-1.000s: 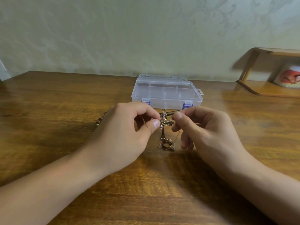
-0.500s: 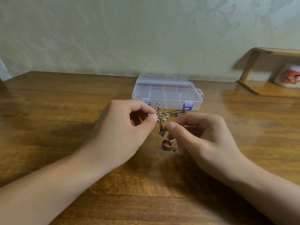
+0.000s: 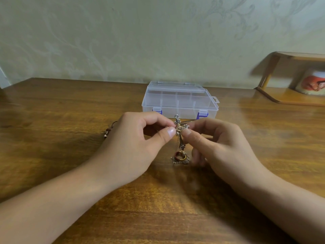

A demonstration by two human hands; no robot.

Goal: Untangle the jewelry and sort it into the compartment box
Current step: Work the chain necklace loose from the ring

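A knot of tangled jewelry (image 3: 179, 129), gold and silver chain with pendants, hangs between my two hands just above the wooden table (image 3: 70, 106). My left hand (image 3: 139, 143) pinches its left side between thumb and forefinger. My right hand (image 3: 216, 143) pinches the right side the same way. Loose chain drops down to a red and gold ring (image 3: 180, 156) lying on the table below. Behind the hands stands the clear plastic compartment box (image 3: 179, 100) with blue latches, its lid shut and its compartments showing nothing inside.
A beaded cord piece (image 3: 108, 132) lies on the table partly hidden behind my left hand. A low wooden shelf (image 3: 288, 95) with a printed cup (image 3: 313, 83) sits at the far right against the wall.
The right hand has come back up from beside the ring to pinch the tangle again. The tangle itself stays between the hands, and the ring lies where it was.
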